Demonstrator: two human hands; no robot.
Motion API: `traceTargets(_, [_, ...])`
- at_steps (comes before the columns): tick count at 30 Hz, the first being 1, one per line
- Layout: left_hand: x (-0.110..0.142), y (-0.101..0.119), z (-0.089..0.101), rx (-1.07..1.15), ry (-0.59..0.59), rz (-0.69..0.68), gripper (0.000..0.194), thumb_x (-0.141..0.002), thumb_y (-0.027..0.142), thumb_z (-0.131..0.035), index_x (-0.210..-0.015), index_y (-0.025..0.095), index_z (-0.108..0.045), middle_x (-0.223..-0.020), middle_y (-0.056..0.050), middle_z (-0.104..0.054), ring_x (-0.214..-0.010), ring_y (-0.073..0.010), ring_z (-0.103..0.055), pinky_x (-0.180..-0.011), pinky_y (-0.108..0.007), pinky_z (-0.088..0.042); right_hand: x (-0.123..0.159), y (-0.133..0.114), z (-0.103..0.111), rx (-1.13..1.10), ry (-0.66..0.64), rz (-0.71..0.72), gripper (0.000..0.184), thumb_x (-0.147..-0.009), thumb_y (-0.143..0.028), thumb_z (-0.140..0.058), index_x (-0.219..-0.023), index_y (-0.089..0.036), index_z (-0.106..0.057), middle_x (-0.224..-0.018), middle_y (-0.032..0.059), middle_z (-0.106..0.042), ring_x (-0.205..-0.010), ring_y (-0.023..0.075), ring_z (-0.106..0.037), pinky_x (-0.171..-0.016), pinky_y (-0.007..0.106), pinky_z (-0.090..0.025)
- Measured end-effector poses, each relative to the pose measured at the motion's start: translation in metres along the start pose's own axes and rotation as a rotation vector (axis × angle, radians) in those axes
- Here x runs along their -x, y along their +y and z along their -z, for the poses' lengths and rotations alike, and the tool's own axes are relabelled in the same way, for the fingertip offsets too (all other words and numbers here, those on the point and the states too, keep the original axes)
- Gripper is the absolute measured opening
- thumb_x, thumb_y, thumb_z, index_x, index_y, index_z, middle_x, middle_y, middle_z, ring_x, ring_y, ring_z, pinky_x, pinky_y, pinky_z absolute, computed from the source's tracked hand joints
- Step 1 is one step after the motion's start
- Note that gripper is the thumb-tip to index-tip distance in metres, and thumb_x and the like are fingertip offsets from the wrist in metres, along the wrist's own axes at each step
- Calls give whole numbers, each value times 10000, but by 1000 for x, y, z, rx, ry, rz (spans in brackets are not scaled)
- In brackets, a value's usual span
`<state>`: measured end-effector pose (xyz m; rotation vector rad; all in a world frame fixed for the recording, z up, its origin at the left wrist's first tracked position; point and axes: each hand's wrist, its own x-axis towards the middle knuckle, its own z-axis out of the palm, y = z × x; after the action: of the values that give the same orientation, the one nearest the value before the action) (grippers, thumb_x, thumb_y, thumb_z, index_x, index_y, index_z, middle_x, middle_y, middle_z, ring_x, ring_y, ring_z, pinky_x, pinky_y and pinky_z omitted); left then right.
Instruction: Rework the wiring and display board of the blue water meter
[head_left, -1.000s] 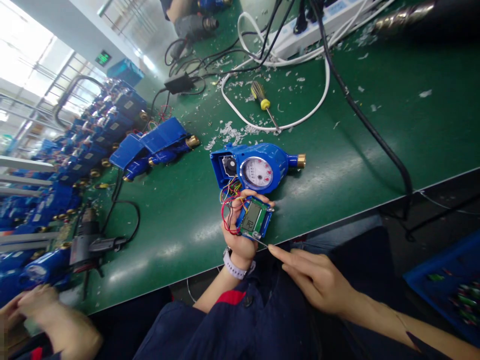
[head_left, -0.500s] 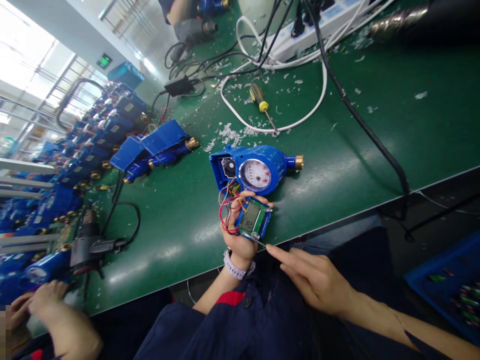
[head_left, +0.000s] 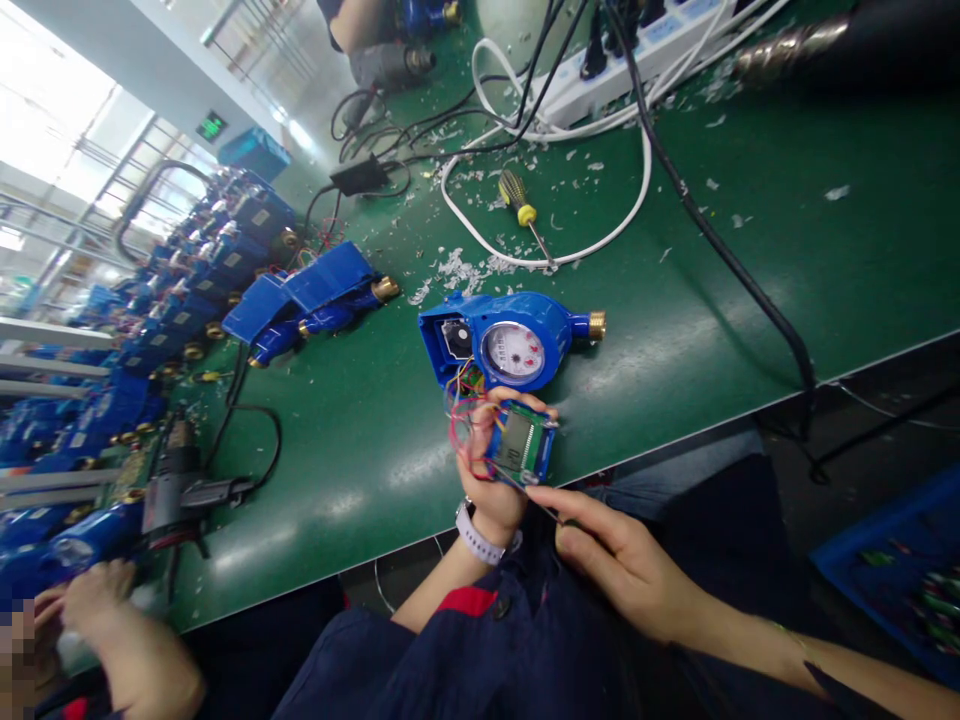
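Green table (head_left: 750,200) runs across the view. Blue meter rows (head_left: 232,255) far left, blurry. Blue bin (head_left: 847,560) below table edge, lower right; contents unclear. Power strip (head_left: 667,45) at the top, cables plugged in. Heat gun (head_left: 180,485) on table, left, near a co-worker's hands (head_left: 97,590). Single meter (head_left: 517,345) lies mid-table, dial up, side box open, brass end to the right. Right hand (head_left: 637,565) off the table edge, fingers pinched on a thin rod. Left hand (head_left: 484,480) just in front of the meter, palm up, fingers curled round the board. Screwdriver (head_left: 527,215) beyond the meter, tip by a white cable. Board (head_left: 525,440) sits in left hand, screen up, wires (head_left: 466,425) going to meter box. Rod (head_left: 545,512) points at board's near edge; contact can't tell. White scraps (head_left: 465,268) scattered behind meter.
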<state>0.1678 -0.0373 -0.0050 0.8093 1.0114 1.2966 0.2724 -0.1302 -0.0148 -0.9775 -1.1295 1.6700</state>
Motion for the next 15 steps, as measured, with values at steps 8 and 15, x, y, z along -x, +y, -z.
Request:
traceTargets(8, [11, 17, 19, 7, 8, 32, 760, -828, 807, -241, -1021, 193, -646, -930, -106, -717, -1036, -310, -672, -987, -503, -476, 39, -11, 42, 303, 356, 26, 380, -965, -411, -528, -1325, -316, -599, -768, 8, -641, -649, 108, -616, -610, 175, -529])
traceTargets(15, [10, 19, 66, -322, 19, -86, 642, -881, 717, -369, -1245, 226, -564, -1245, -102, -632, -1223, -254, -550, -1104, -424, -355, 44, -9, 44, 53, 498, -108, 493, -887, -556, -596, -1290, -273, -620, -619, -25, -501, -420, 77, -397, -395, 182, -377])
